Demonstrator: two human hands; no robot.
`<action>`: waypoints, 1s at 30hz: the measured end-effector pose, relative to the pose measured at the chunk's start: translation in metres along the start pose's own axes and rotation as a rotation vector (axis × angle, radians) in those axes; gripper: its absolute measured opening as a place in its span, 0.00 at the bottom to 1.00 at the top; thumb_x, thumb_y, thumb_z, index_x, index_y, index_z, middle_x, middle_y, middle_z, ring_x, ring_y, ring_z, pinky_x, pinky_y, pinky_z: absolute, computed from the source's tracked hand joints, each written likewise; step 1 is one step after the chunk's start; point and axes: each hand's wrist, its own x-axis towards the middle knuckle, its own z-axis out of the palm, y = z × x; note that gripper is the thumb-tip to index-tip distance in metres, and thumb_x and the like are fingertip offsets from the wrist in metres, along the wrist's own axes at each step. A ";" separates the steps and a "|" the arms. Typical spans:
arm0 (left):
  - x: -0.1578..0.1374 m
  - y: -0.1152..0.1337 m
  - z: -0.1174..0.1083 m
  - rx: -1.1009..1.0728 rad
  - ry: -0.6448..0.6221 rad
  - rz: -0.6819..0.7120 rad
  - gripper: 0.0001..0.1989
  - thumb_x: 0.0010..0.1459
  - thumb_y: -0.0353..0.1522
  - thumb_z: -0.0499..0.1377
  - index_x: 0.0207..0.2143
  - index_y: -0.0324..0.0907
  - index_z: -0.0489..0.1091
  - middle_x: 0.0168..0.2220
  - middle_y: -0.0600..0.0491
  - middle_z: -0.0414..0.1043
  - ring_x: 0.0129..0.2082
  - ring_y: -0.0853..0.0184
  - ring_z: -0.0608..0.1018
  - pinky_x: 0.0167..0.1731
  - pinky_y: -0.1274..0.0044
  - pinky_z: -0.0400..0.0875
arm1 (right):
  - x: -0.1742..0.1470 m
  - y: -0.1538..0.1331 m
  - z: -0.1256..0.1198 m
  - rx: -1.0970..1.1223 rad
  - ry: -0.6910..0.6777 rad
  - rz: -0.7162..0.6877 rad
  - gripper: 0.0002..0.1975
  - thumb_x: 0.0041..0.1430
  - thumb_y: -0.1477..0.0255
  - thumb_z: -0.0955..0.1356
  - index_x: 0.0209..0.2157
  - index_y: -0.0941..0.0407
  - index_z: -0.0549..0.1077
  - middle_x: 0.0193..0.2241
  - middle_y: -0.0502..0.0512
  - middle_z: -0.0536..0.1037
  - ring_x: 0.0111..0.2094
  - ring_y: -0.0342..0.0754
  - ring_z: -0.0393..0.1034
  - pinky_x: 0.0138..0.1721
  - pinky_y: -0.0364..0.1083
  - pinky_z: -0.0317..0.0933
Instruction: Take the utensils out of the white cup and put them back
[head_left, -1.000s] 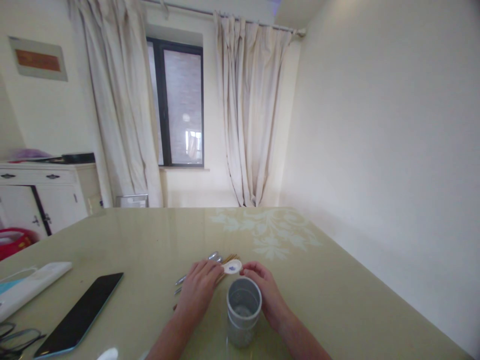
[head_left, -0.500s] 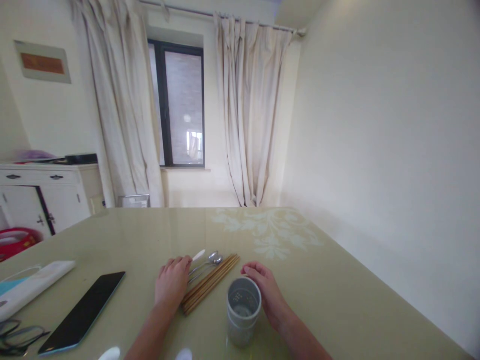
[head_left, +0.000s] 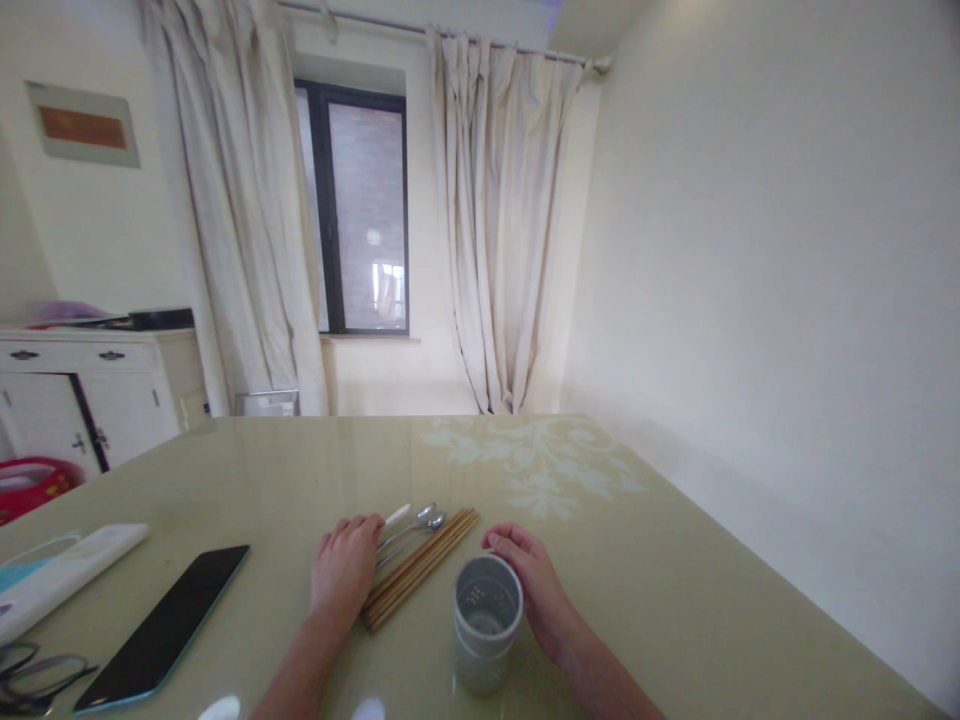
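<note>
The grey cup (head_left: 484,672) stood upright on the table (head_left: 675,610), mouth up, with small perforations showing inside. The right hand (head_left: 529,575) was curled at its far right side, a posture consistent with steadying it; the cup masked the contact, so whether the hand gripped could not be told. To the left, a dark phone (head_left: 165,630) lay flat, well apart from the handling area.

The bundled chopsticks (head_left: 421,567) lay aslant between the cup and the left hand (head_left: 346,565), roughly parallel to one another, presumably grouped by kind. Beside them lay two metal spoons (head_left: 429,518), bowls pointing away, their handles partly hidden. The left hand was closed on a white spoon (head_left: 397,515), palm down, its tip protruding past the fingers; the low hold probably kept it in line with the metal pair.

Beyond the table, curtains (head_left: 502,230) flanked a window (head_left: 367,215).
</note>
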 end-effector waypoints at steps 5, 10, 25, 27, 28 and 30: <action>0.000 0.001 0.000 0.004 -0.019 0.001 0.19 0.74 0.32 0.47 0.48 0.47 0.79 0.48 0.48 0.83 0.53 0.57 0.80 0.52 0.68 0.70 | 0.001 -0.001 0.000 -0.009 -0.011 0.001 0.17 0.48 0.59 0.80 0.30 0.57 0.80 0.27 0.50 0.78 0.28 0.44 0.70 0.31 0.42 0.62; 0.000 0.002 -0.001 -0.008 -0.022 0.000 0.19 0.74 0.31 0.47 0.48 0.47 0.79 0.48 0.48 0.83 0.53 0.57 0.80 0.52 0.67 0.70 | 0.001 0.000 0.001 0.003 -0.012 -0.003 0.16 0.49 0.60 0.80 0.31 0.57 0.80 0.27 0.50 0.78 0.28 0.45 0.70 0.31 0.42 0.62; 0.000 0.004 0.001 -0.039 -0.032 0.047 0.20 0.72 0.29 0.48 0.51 0.47 0.79 0.52 0.47 0.82 0.56 0.58 0.78 0.55 0.67 0.67 | -0.002 -0.001 0.001 0.013 -0.009 -0.015 0.18 0.48 0.58 0.81 0.33 0.57 0.80 0.31 0.52 0.80 0.30 0.46 0.72 0.32 0.43 0.65; 0.000 0.005 0.001 -0.046 -0.031 0.056 0.20 0.71 0.29 0.48 0.51 0.47 0.79 0.52 0.47 0.82 0.56 0.57 0.78 0.54 0.66 0.68 | -0.002 -0.001 0.001 0.009 -0.010 -0.010 0.19 0.48 0.57 0.81 0.33 0.57 0.80 0.30 0.52 0.79 0.29 0.46 0.72 0.32 0.43 0.65; 0.000 0.005 0.001 -0.048 -0.030 0.059 0.20 0.71 0.28 0.48 0.51 0.47 0.79 0.53 0.47 0.82 0.56 0.57 0.78 0.54 0.66 0.68 | -0.002 0.000 0.001 0.006 -0.010 -0.007 0.19 0.48 0.57 0.81 0.32 0.56 0.79 0.29 0.51 0.79 0.29 0.46 0.72 0.31 0.43 0.64; 0.000 0.005 0.001 -0.054 -0.022 0.064 0.21 0.71 0.29 0.48 0.51 0.47 0.80 0.53 0.46 0.81 0.56 0.57 0.78 0.55 0.66 0.68 | -0.001 0.000 0.001 0.003 -0.012 -0.008 0.19 0.48 0.57 0.81 0.32 0.56 0.79 0.29 0.51 0.79 0.29 0.46 0.72 0.31 0.43 0.64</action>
